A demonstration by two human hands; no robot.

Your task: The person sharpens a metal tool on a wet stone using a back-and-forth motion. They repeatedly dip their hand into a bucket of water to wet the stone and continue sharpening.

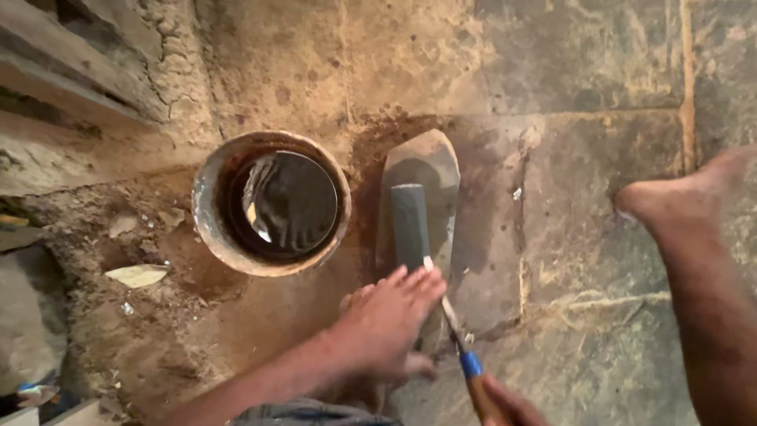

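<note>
On the stone floor, head view, one camera only. A flat grey sharpening stone lies centre frame, long axis running near to far, its far end rounded. On it lies a wide chisel blade, flat against the stone, wet and dark.

Left hand comes in from near-left, palm down, fingers straight and pressed together, tips resting on the near end of the blade, pushing it onto the stone. Thumb tucked low on the near side.

Right hand sits at the near edge, mostly cut off by the frame; it is wrapped around the wooden handle of the chisel, just below a blue ferrule. How the fingers lie cannot be told, only a knuckle or two shows.

Left of the stone, just beside it, a rusty round tin holds dark water with a shine on it. Further left, dirt, rubble and a pale shard. Far left, wooden planks.

Right side, a bare foot and lower leg on the floor, well apart from the stone.
</note>
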